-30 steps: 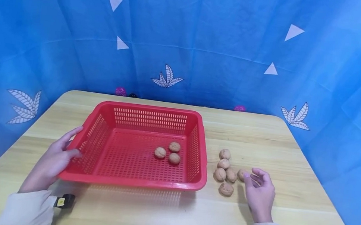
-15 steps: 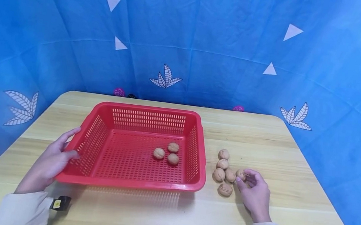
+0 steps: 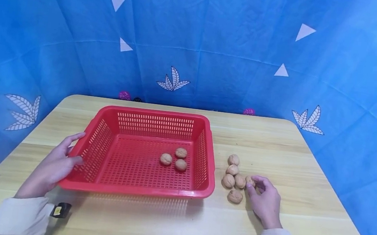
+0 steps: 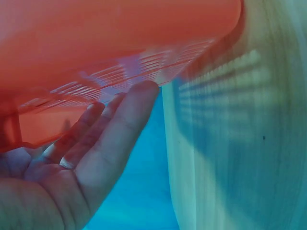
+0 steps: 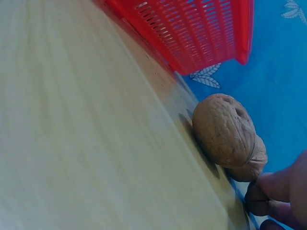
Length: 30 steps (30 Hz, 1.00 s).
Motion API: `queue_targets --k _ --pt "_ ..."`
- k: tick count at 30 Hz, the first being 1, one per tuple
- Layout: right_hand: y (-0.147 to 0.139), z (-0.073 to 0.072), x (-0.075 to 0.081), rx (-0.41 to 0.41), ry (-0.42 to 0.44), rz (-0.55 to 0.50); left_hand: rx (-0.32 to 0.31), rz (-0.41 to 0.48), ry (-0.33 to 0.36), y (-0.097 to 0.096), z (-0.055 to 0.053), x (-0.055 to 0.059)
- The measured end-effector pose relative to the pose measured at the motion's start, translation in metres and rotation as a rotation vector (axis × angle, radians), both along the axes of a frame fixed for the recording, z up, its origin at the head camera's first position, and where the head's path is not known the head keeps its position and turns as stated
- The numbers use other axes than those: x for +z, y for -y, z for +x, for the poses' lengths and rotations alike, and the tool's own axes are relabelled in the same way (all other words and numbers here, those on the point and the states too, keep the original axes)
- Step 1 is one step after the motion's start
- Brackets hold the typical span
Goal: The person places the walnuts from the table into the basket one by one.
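Note:
A red plastic basket (image 3: 137, 192) with slotted walls stands on the table, three walnuts lying on its floor toward the right. My left hand (image 3: 49, 167) grips its left rim, thumb over the inner side; the left wrist view has the fingers (image 4: 117, 139) against the outer wall. Right of the basket, several loose walnuts (image 3: 228, 181) lie close together. At the right end of that group, my right hand (image 3: 265, 203) pinches a walnut (image 3: 249, 180) between thumb and fingers. In the right wrist view another walnut (image 5: 223, 129) stands large before the fingertips (image 5: 280, 187).
The pale wooden table (image 3: 146, 230) carries everything. A blue patterned curtain (image 3: 199, 28) hangs behind and along both sides. Each wrist wears a small black camera, such as the left one (image 3: 62, 210) below the basket's corner.
My right hand has moved a little left and closed its thumb and fingers on the rightmost walnut. The left hand keeps its grip; the basket shifts slightly left in view.

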State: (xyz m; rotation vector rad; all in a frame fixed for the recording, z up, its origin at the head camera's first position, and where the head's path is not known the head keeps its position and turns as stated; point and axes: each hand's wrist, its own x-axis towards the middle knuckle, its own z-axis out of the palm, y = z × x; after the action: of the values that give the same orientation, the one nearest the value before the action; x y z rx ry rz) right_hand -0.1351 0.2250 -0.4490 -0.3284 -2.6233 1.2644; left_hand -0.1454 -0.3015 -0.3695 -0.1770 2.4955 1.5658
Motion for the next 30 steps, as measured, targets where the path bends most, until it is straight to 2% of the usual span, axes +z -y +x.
queue_targets --k 5,10,21,25,30 --pt "0.002 -0.001 0.004 -0.015 -0.002 -0.045 -0.006 -0.023 -0.002 0.001 0.000 0.001" --pt "0.001 -0.001 0.015 -0.027 -0.014 -0.166 -0.013 -0.024 0.008 0.003 -0.001 0.002" --pt "-0.001 -0.010 0.035 0.054 0.021 -0.466 0.000 -0.031 0.010 0.002 -0.011 0.007" --pt "0.003 -0.016 0.043 0.095 0.026 -0.487 -0.004 0.004 -0.002 0.001 -0.016 0.007" --pt "0.009 -0.023 0.056 0.154 0.018 -0.486 -0.024 -0.007 -0.028 0.002 -0.024 0.010"
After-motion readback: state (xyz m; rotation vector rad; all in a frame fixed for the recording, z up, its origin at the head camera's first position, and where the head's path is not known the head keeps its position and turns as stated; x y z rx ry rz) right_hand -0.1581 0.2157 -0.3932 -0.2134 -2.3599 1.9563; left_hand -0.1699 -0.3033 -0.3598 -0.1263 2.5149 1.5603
